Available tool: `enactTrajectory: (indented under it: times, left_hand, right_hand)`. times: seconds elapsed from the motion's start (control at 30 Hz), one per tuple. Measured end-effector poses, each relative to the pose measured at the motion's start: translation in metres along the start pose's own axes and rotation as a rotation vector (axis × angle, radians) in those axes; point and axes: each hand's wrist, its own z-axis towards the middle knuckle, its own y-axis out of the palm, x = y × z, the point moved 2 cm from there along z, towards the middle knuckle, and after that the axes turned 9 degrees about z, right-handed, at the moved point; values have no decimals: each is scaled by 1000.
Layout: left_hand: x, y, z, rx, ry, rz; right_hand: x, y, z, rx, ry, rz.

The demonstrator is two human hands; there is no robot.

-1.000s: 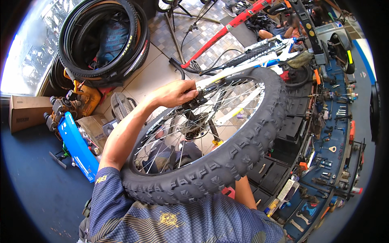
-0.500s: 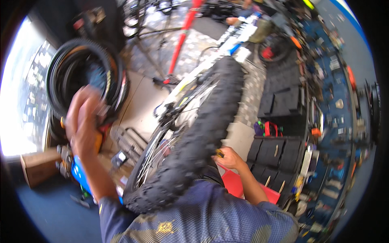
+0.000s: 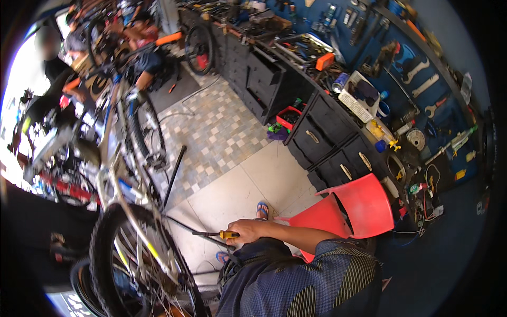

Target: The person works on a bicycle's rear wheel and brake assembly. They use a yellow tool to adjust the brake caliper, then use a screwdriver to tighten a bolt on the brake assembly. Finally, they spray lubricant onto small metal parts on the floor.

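Observation:
In my right hand (image 3: 245, 232) is a screwdriver (image 3: 228, 234) with a yellow and black handle. Its dark shaft points left toward the bicycle, apart from the wheel. My left hand is out of the picture. A white and grey bicycle (image 3: 108, 182) is on the left, its frame running away from me. The near wheel, with a knobby black tyre (image 3: 99, 259), is at the lower left.
A red plastic chair (image 3: 369, 206) stands right beside my arm. Dark drawers (image 3: 317, 132) and a tool-covered bench line the right, with wrenches (image 3: 420, 70) on the blue wall. Several people are at the far left. A white basket (image 3: 359, 100) sits on the bench.
My view has swung to the right, toward the bench and chair. My left hand, raised left of the tyre before, has gone out of view. The right hand still grips the screwdriver.

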Motion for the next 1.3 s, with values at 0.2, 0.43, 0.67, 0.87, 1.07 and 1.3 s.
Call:
enactTrajectory:
  times: [0.2,0.43,0.67,0.87,1.07,1.3]
  left_hand:
    - [22,185,94,-62,-33,52]
    - [-11,448,182,-442,68,-61]
    - [12,709,198,-1075,129,-366]
    - [52,915,197,-1229,430,-360]
    - [116,1089,183,-1226,646,-381]
    - [132,1205,127,-1016,1287,-25]
  right_hand:
    - [68,-131,-87,289,127,-28]
    - [115,-240,-234,708,332,-110]
    - [137,-231,-307,1135,536,7]
    - [133,-224,-328,1280,723,235]
    - [124,-289,-354,1539,689,128]
    - [104,-366,-410,1890,715,-69]
